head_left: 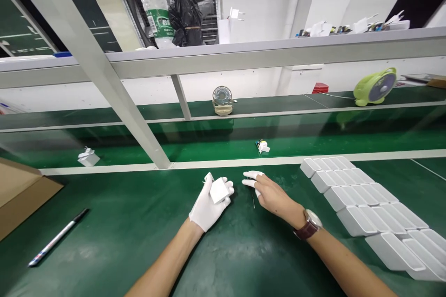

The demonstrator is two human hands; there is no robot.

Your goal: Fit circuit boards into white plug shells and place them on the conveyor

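My left hand (209, 202), in a white glove, holds a small white block-shaped plastic housing (219, 190) over the green bench, fingers cupped beneath it and the thumb at its far left side. To its right, my right hand (270, 192) wears white finger covers and a wristwatch. Its fingers are stretched towards the left hand, apart from the housing, and nothing shows between them. A thin dark sliver (253, 201) is visible just below those fingers; I cannot make out what it is.
Rows of white plastic cases (355, 216) stand on the right. A marker pen (59, 236) and a cardboard box (24, 195) are at left. Beyond the metal rail (226, 163), a white adapter (88, 157) and a small circuit assembly (263, 146) lie on the green belt. A slanted post (114, 88) rises left.
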